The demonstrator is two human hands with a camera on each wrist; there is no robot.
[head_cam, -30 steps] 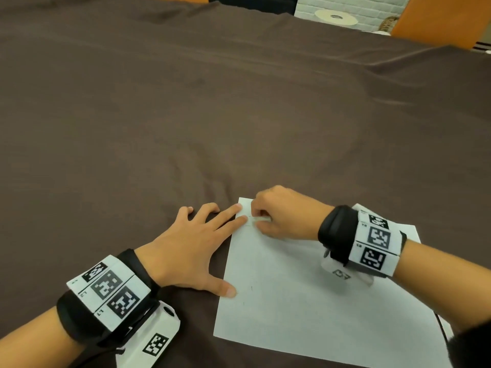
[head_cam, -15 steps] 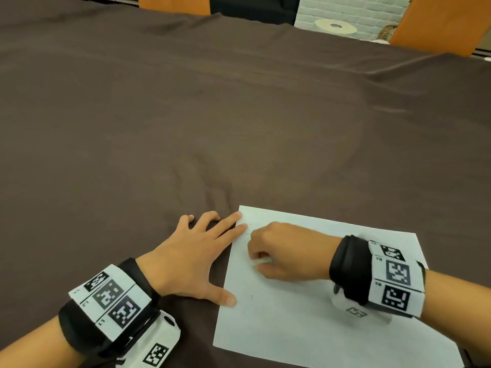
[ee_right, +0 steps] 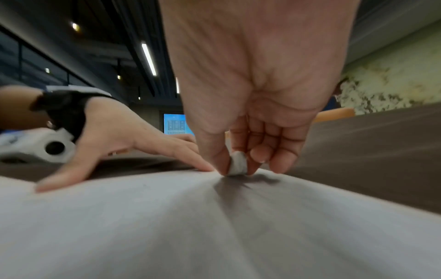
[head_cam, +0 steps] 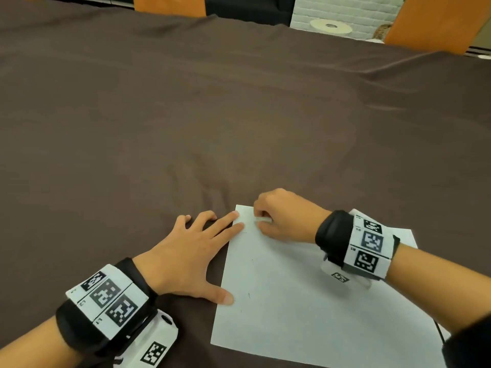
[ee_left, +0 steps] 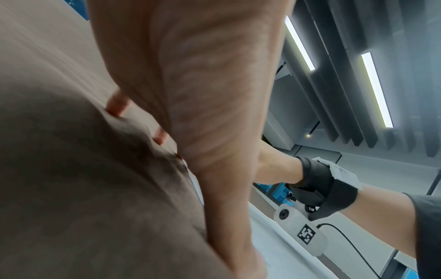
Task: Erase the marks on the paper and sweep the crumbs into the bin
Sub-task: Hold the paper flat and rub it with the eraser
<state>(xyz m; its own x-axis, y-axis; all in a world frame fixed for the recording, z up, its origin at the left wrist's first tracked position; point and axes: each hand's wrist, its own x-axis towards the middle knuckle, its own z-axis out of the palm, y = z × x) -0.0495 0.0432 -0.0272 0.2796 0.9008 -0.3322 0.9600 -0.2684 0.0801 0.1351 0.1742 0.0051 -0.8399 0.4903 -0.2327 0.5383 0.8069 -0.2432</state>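
Note:
A white sheet of paper [head_cam: 305, 301] lies on the dark brown tablecloth [head_cam: 212, 115] near the front edge. My right hand [head_cam: 261, 220] pinches a small white eraser [ee_right: 237, 163] between thumb and fingers and presses it onto the paper's far left corner. Flat and spread, my left hand [head_cam: 191, 251] straddles the paper's left edge, two fingertips and the thumb pressing on the sheet. A few faint pencil marks [head_cam: 249, 295] show near the left thumb. No bin is in view.
The brown cloth covers the whole table and lies wrinkled just beyond the hands. Orange chair backs [head_cam: 435, 22] stand past the far edge, with a white round disc [head_cam: 330, 26] behind. A black cable [head_cam: 439, 333] runs by the paper's right edge.
My right hand slid down the paper toward me with the eraser, then back up to the far left corner. The left hand stayed pressed on the paper's edge.

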